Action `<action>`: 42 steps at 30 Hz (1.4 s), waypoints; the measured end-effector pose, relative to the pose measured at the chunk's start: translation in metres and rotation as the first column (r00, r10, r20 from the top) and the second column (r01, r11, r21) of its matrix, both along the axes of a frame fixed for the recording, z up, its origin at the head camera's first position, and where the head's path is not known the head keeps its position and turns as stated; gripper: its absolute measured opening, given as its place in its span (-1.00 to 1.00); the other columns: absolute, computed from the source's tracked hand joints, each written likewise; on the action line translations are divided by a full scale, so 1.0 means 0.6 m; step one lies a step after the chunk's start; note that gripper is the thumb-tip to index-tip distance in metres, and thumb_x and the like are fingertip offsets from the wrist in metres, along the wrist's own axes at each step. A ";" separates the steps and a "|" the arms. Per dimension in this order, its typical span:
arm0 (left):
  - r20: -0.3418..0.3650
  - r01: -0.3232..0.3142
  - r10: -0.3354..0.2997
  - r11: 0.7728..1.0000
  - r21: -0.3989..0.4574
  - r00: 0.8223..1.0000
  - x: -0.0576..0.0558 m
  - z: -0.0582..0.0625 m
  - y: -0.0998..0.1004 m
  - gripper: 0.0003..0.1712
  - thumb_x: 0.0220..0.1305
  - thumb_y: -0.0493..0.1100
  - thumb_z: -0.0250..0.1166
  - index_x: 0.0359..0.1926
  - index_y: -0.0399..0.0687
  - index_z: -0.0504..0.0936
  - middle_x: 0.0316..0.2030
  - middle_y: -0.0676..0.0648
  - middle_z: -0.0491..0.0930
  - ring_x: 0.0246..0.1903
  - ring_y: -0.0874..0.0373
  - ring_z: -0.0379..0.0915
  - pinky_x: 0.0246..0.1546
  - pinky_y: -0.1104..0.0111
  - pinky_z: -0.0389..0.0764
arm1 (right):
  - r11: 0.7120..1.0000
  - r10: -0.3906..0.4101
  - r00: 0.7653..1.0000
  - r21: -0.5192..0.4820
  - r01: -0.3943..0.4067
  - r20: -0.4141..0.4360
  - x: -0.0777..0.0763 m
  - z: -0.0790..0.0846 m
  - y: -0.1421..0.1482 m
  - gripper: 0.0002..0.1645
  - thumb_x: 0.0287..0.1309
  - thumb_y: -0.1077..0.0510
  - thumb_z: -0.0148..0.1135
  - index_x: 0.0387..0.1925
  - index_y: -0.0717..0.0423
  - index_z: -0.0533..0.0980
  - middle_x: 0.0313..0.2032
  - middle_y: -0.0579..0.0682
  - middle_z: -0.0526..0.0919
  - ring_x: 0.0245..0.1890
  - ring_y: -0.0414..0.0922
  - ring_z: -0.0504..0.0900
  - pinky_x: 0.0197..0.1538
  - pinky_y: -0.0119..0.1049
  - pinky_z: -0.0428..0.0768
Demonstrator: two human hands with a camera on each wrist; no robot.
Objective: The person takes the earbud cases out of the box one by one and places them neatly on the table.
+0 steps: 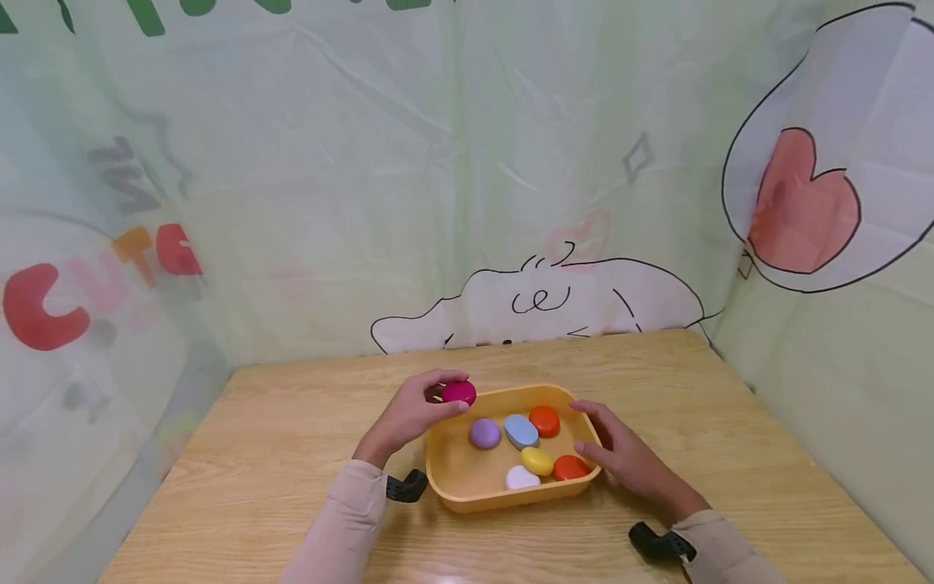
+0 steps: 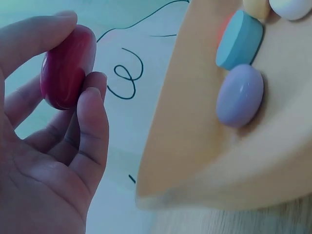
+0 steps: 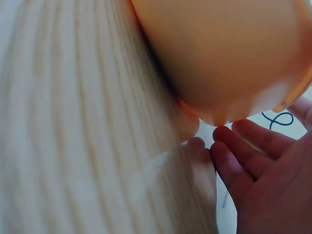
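My left hand (image 1: 412,412) pinches a glossy magenta pebble-shaped piece (image 1: 459,393) between thumb and fingers, close over the left back corner of the yellow-orange tray (image 1: 460,485). In the left wrist view the magenta piece (image 2: 68,68) is held on edge beside the tray's wall. My right hand (image 1: 629,454) holds the tray's right side, its thumb over the rim; in the right wrist view other fingertips (image 3: 226,151) lie against the outer wall. Inside the tray lie a purple piece (image 1: 485,433), a blue one (image 1: 521,431), a yellow one (image 1: 537,461), a white one (image 1: 522,478) and two red ones (image 1: 544,421).
The tray stands on a wooden table (image 1: 292,454). A printed curtain (image 1: 328,203) with cartoon drawings hangs right behind the table's back edge and along both sides. Dark wrist-worn devices (image 1: 407,487) sit on both wrists.
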State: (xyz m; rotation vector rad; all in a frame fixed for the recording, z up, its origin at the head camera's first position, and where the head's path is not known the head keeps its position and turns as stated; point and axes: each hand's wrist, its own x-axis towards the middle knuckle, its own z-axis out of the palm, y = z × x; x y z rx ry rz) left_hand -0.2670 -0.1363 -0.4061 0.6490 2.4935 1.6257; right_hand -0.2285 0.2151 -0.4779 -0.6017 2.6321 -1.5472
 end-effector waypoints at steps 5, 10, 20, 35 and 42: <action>0.000 -0.018 0.018 1.000 -0.008 1.000 -0.001 -0.003 -0.014 -0.45 0.20 0.01 0.48 0.21 0.10 0.62 0.04 -0.01 0.61 -0.08 0.00 0.54 -0.11 0.28 0.64 | 1.000 -0.001 1.000 -0.001 0.001 -0.007 -0.001 0.001 -0.001 -0.31 0.40 0.07 0.20 0.43 0.10 0.17 0.47 0.25 0.14 0.47 0.31 0.07 0.34 0.17 0.11; -0.012 -0.065 0.065 0.998 -0.008 0.998 0.003 -0.011 -0.030 -0.45 0.19 -0.05 0.49 0.21 0.04 0.62 0.06 -0.06 0.59 -0.10 -0.01 0.53 -0.13 0.26 0.64 | 1.000 0.000 1.000 -0.004 0.000 -0.013 -0.002 -0.001 -0.002 -0.31 0.40 0.08 0.20 0.43 0.10 0.18 0.47 0.25 0.15 0.47 0.31 0.07 0.35 0.18 0.10; 0.000 -0.229 0.229 0.973 0.024 0.973 0.024 -0.044 -0.053 -0.48 0.19 -0.13 0.48 0.19 0.06 0.64 0.05 -0.06 0.57 -0.10 0.00 0.52 -0.11 0.24 0.63 | 1.000 0.002 1.000 0.016 -0.002 -0.007 0.003 -0.004 -0.001 -0.28 0.42 0.07 0.18 0.48 0.04 0.15 0.49 0.23 0.11 0.48 0.30 0.04 0.34 0.16 0.10; -0.029 -0.330 0.333 0.940 0.091 0.942 0.026 -0.067 -0.074 -0.46 0.20 -0.17 0.48 0.22 0.02 0.62 0.14 -0.07 0.53 0.05 -0.03 0.51 0.06 0.17 0.58 | 0.999 0.009 1.000 0.045 -0.009 -0.009 0.003 -0.001 -0.002 -0.23 0.45 0.05 0.13 0.55 0.01 0.07 0.52 0.24 0.05 0.49 0.30 0.01 0.34 0.15 0.11; 0.014 -0.377 0.378 0.921 0.095 0.926 0.029 -0.073 -0.096 -0.45 0.20 -0.14 0.49 0.23 0.03 0.62 0.15 -0.09 0.53 0.06 -0.03 0.50 0.05 0.16 0.59 | 0.999 0.003 1.000 0.045 -0.003 0.000 0.004 -0.001 -0.001 -0.22 0.45 0.04 0.13 0.55 0.00 0.07 0.52 0.25 0.03 0.49 0.31 0.00 0.34 0.16 0.10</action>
